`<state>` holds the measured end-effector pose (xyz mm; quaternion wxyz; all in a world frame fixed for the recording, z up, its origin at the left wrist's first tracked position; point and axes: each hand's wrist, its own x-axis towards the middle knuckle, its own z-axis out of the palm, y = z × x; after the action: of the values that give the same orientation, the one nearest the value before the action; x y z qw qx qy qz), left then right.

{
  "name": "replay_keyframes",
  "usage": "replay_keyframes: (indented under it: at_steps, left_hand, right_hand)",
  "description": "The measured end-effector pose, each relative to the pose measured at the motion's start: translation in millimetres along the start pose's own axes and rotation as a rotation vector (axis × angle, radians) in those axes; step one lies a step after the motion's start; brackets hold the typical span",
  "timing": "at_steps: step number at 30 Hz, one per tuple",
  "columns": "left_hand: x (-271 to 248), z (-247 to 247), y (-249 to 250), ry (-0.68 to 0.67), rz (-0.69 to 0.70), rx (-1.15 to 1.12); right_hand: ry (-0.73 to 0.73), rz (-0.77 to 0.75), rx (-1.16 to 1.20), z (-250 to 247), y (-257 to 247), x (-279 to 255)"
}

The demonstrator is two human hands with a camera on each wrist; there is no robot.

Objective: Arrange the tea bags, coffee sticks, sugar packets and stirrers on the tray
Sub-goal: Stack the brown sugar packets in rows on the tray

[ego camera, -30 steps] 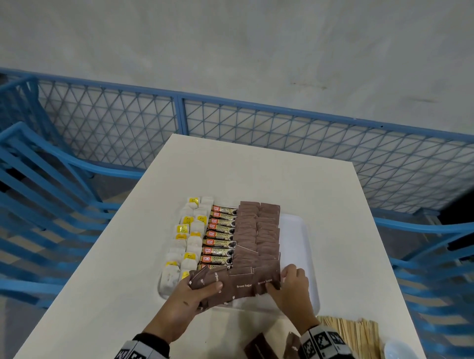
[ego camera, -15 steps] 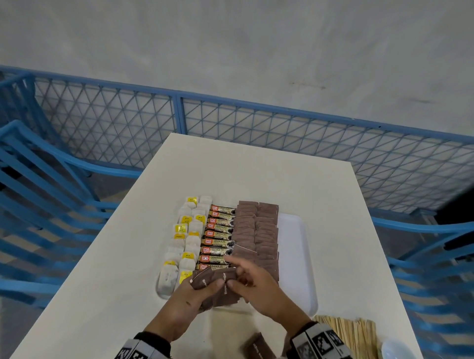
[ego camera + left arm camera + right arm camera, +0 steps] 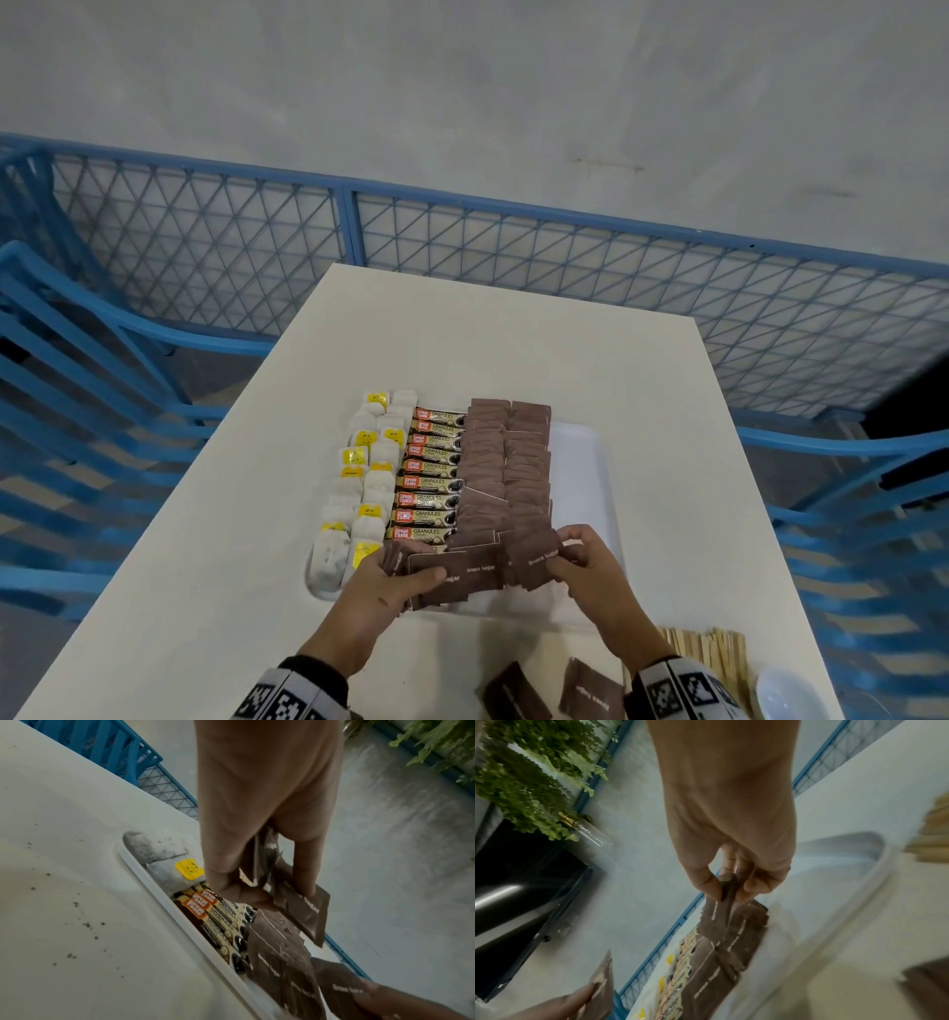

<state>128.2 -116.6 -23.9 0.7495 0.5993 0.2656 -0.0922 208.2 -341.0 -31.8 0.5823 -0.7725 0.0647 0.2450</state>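
A white tray [image 3: 583, 462] on the table holds columns of white tea bags with yellow tags [image 3: 359, 473], coffee sticks [image 3: 429, 480] and brown sugar packets [image 3: 506, 462]. Over the tray's near edge my left hand [image 3: 390, 580] grips a fanned stack of brown sugar packets [image 3: 457, 570]; the left wrist view shows that stack [image 3: 303, 906] between thumb and fingers. My right hand [image 3: 575, 560] pinches one brown sugar packet [image 3: 534, 552] by its right end, seen in the right wrist view [image 3: 727, 892] between thumb and fingertips. Wooden stirrers [image 3: 703, 652] lie on the table near my right wrist.
Two loose sugar packets [image 3: 554, 694] lie on the table near the front edge. A white dish [image 3: 783, 694] sits at the near right corner. Blue mesh fencing [image 3: 462, 246] stands behind the table, and blue chairs [image 3: 77, 411] flank both sides.
My right hand reached left to the stack half a second ago, then drew back to the right holding one packet. The left hand keeps its stack in nearly the same spot.
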Motion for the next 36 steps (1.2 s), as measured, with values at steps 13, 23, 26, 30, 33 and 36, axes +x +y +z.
replay_keyframes:
  at_steps: [13,23,26,30,33,36]
  left_hand:
    - [29.6,29.0,-5.0,-0.036,0.117,0.542]
    - [50.9,43.7,-9.7,-0.03,0.301,1.017]
    - [54.3,43.0,-13.7,0.001,0.334,1.054]
    - [53.1,41.0,-16.6,0.019,0.339,0.96]
    - [49.9,39.6,-10.2,0.077,0.283,0.796]
    - [45.2,33.9,-4.0,0.063,0.214,0.539]
  right_hand:
    - [0.005,-0.087,-0.451,0.2,23.9,8.2]
    - [0.023,-0.293,-0.67,5.3,22.1,22.3]
    - [0.064,-0.306,-0.722,5.2,24.5,25.6]
    - [0.071,-0.315,-0.746,6.3,24.5,24.5]
    - [0.105,-0.353,-0.73,10.0,20.8,21.0]
    - [0.091,-0.393,-0.64,18.3,9.7,14.9]
